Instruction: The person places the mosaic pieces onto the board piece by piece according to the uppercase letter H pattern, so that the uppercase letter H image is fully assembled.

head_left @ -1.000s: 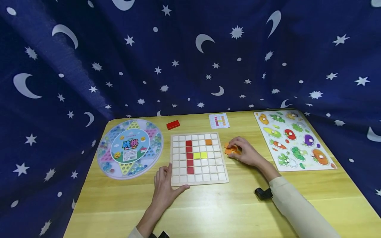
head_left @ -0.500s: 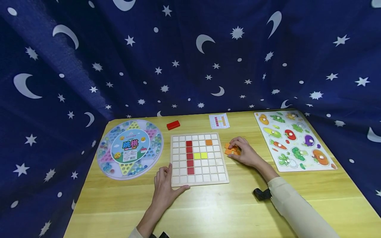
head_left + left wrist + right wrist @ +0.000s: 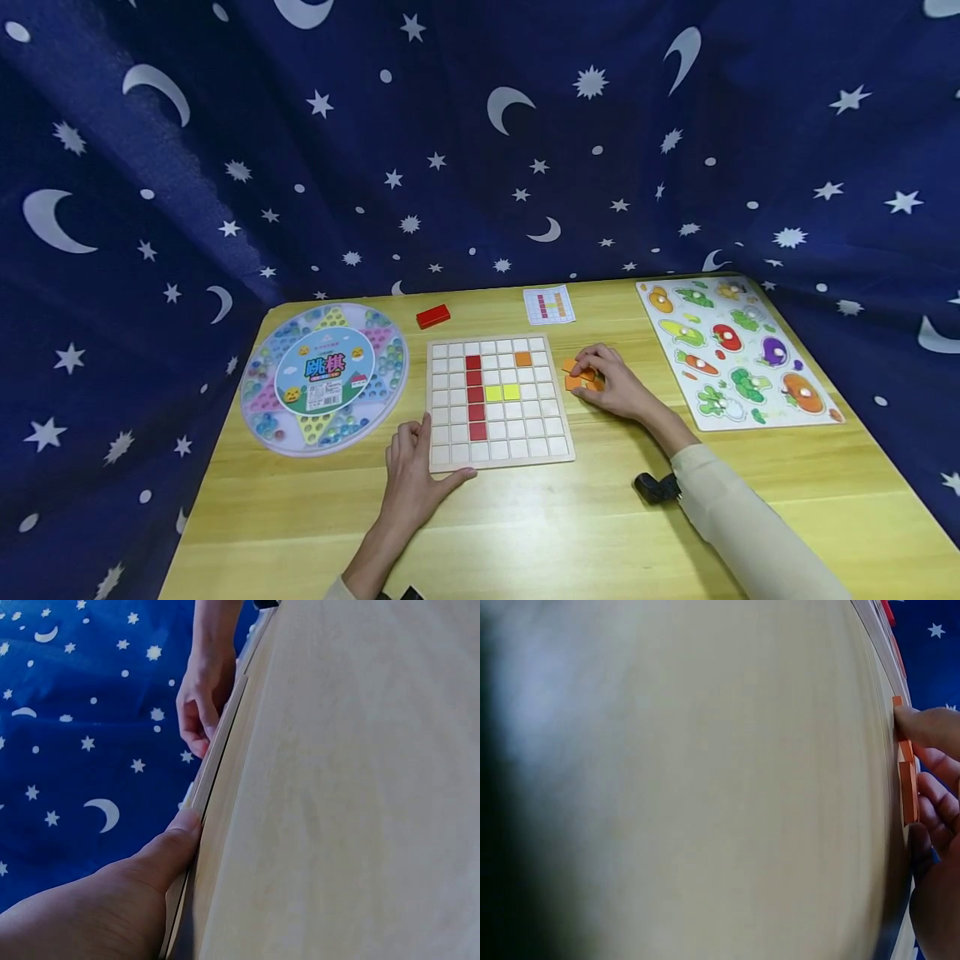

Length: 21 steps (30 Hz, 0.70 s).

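Note:
The gridded wooden board [image 3: 516, 429] holds a column of red tiles [image 3: 476, 394], two yellow tiles [image 3: 502, 392] and one orange tile [image 3: 522, 359]. At its lower left corner my left hand [image 3: 408, 479] presses the edges, index finger along the left side and thumb at the front; the left wrist view shows the thumb [image 3: 176, 844] against the board's edge. Beside the board's right edge, my right hand [image 3: 618, 387] curls its fingers and thumb around a small group of loose orange tiles [image 3: 573, 382], partly hidden by the fingers. These orange tiles [image 3: 908, 791] lie under the right hand [image 3: 937, 802].
A round marble game board [image 3: 325, 375] lies at the left. Behind the gridded board are a red block [image 3: 433, 316] and a small pattern card [image 3: 549, 306]. A vegetable puzzle board [image 3: 738, 354] lies at the right, with a starry curtain [image 3: 450, 108] behind the table.
The head view has shifted slightly. My right forearm has moved a little to the left, while the fingers stay at the orange tiles; the left hand stays at the board's corner.

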Motion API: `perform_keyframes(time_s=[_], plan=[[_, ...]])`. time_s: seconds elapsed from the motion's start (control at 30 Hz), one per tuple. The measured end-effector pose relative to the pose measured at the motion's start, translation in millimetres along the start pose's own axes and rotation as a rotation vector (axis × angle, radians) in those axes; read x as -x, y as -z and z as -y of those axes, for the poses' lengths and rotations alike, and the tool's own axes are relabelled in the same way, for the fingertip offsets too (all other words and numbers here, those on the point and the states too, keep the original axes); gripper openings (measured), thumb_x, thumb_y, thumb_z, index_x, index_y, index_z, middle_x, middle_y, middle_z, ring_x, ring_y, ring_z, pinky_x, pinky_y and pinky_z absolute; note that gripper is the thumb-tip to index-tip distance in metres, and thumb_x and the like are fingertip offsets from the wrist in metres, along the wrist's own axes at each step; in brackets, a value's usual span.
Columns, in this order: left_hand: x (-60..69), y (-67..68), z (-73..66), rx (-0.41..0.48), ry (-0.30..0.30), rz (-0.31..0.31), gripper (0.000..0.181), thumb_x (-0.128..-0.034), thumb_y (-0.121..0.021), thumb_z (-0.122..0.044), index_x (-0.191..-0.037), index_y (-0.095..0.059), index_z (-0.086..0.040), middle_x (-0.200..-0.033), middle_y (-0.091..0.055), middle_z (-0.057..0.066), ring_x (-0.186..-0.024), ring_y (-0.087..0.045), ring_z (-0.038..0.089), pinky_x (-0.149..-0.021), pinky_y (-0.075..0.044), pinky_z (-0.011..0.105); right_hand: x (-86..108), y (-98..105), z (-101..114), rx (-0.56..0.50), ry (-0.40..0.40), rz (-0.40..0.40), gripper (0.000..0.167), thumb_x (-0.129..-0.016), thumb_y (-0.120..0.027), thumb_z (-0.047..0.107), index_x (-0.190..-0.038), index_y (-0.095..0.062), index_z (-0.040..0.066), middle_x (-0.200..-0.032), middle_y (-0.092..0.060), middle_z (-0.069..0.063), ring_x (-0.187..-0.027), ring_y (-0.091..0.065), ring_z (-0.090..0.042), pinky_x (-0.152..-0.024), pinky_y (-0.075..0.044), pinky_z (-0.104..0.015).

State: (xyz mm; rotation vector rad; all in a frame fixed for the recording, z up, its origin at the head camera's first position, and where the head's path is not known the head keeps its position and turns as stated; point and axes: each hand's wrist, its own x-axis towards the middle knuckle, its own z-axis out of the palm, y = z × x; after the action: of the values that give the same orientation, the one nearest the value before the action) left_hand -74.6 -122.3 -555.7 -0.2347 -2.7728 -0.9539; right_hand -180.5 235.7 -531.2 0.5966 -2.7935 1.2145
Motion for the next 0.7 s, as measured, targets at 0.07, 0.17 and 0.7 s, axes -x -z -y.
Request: perform_keyframes(time_s=[0.07, 0.17, 0.7], plan=[[0.0, -0.2, 0.5, -0.002, -0.002, 0.001, 0.112, -0.0604, -0.088, -0.056, -0.148, -0.04, -0.005, -0.11, -0.043, 0.011, -0.093, -0.037, 0.021, -0.085, -0.027, 0.036, -0.5, 0.3, 0.5, -0.006, -0.004, 0.004, 0.021, -0.076, -0.082, 0.008, -0.092, -0.068, 0.008, -0.117, -0.054, -0.016, -0.115, -0.043, -0.036, -0.099, -0.028, -0.052], [0.0, -0.6, 1.3, -0.003, -0.006, -0.003, 0.113, -0.0602, -0.088, -0.056, -0.148, -0.04, -0.004, -0.11, -0.044, 0.011, -0.093, -0.038, 0.021, -0.086, -0.028, 0.037, -0.7, 0.5, 0.7, -0.008, -0.008, 0.006, 0.021, -0.077, -0.082, 0.009, -0.093, -0.068, 0.008, -0.117, -0.054, -0.016, -0.116, -0.043, -0.036, -0.098, -0.028, -0.052], [-0.7, -0.2, 0.1, 0.012, 0.018, 0.019, 0.112, -0.0608, -0.087, -0.058, -0.147, -0.04, -0.003, -0.112, -0.043, 0.01, -0.096, -0.038, 0.022, -0.09, -0.028, 0.038, -1.3, -0.3, 0.5, -0.01, -0.08, -0.004, 0.021, -0.079, -0.08, 0.009, -0.095, -0.067, 0.005, -0.119, -0.054, -0.016, -0.115, -0.048, -0.036, -0.098, -0.037, -0.049]])
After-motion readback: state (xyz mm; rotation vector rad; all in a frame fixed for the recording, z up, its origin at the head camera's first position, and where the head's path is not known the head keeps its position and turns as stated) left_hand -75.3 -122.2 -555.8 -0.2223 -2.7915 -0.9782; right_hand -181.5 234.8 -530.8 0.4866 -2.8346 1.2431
